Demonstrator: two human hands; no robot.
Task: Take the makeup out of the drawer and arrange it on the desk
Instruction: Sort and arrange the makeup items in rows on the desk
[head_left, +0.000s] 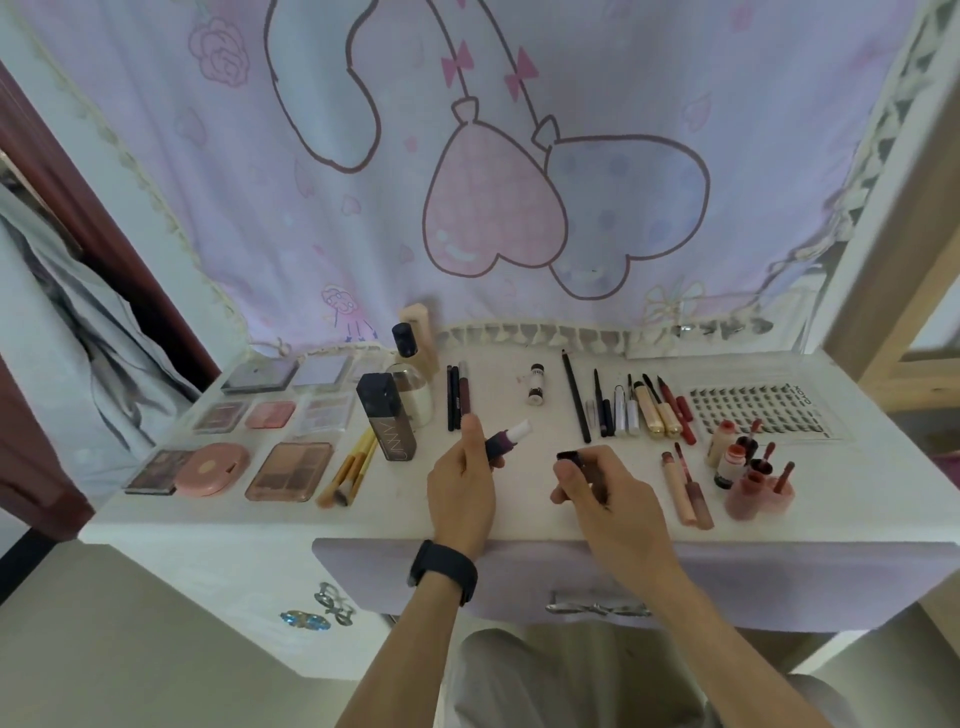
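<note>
My left hand (461, 480) grips a purple stick with a white tip (506, 439) just above the white desk (519, 512). To its right, my right hand (602, 486) holds a small dark cap-like piece (574, 457) over the desk's front middle. The lilac drawer (519, 577) below the desk edge looks pushed in. Makeup lies in rows on the desk: palettes (288, 470) at the left, pencils and pens (623, 405) at the right of centre, lip tubes (685, 488) near my right hand.
A tall dark bottle (387, 415) and a round bottle (410, 384) stand left of centre, with brushes (353, 467) beside them. A lash sheet (758, 410) lies at the far right, small red bottles (748, 467) in front of it. A printed curtain (493, 182) hangs behind.
</note>
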